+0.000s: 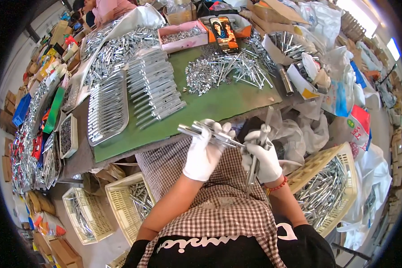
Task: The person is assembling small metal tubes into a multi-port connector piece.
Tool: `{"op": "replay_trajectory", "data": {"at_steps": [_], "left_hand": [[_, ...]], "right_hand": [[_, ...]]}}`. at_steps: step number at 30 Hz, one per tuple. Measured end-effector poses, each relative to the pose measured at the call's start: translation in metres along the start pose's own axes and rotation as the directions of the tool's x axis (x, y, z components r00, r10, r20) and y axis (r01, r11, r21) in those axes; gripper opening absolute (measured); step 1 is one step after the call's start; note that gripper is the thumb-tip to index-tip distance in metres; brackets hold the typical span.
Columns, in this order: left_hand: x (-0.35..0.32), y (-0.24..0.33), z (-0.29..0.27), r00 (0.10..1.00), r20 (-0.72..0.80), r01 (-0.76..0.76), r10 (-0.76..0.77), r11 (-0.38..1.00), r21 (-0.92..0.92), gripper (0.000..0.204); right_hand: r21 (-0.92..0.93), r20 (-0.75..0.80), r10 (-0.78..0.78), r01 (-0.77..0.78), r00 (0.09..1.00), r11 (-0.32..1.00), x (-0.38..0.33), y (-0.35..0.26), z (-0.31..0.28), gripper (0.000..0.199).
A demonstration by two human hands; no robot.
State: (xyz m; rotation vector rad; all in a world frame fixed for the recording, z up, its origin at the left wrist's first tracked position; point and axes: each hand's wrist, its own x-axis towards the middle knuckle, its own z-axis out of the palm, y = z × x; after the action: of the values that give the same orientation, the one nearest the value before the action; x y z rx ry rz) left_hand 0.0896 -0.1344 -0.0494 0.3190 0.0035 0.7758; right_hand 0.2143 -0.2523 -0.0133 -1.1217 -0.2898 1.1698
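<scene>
White gloves cover both my hands above my lap, just off the near edge of the green mat [236, 99]. My left hand [200, 158] is closed around a bunch of shiny metal rods [188, 130] lying roughly sideways. In my right hand [265, 161], more slim metal rods [251, 174] stand nearly upright, one end sticking out above the fingers. The two hands are close together, and the rods' inner ends overlap near the right fingers, so I cannot tell whether they touch. On the mat lie a row of metal rods with sleeves [154, 85] and a metal tray [126, 111] of lined-up rods.
Small metal parts [201, 76] and thin pins [252, 69] are heaped on the mat. Behind them are a pink box [204, 38] and a phone [224, 35]. Crates of rods stand below, a cream one [350, 178] at right and others [116, 196] at left. Another person [109, 10] sits far left.
</scene>
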Motion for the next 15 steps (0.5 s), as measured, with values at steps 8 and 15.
{"op": "replay_trajectory", "data": {"at_steps": [8,15], "left_hand": [[-0.007,0.030,0.005,0.952,-0.258,0.243,-0.163,0.916,0.319,0.029],[-0.011,0.025,-0.011,0.656,-0.258,0.699,-0.710,0.441,0.563,0.044]], "right_hand": [[-0.720,0.211,-0.335,0.378,0.918,0.582,0.013,-0.011,-0.009,0.020],[-0.763,0.628,-0.057,0.599,0.776,-0.243,0.013,-0.023,-0.004,0.027]]}}
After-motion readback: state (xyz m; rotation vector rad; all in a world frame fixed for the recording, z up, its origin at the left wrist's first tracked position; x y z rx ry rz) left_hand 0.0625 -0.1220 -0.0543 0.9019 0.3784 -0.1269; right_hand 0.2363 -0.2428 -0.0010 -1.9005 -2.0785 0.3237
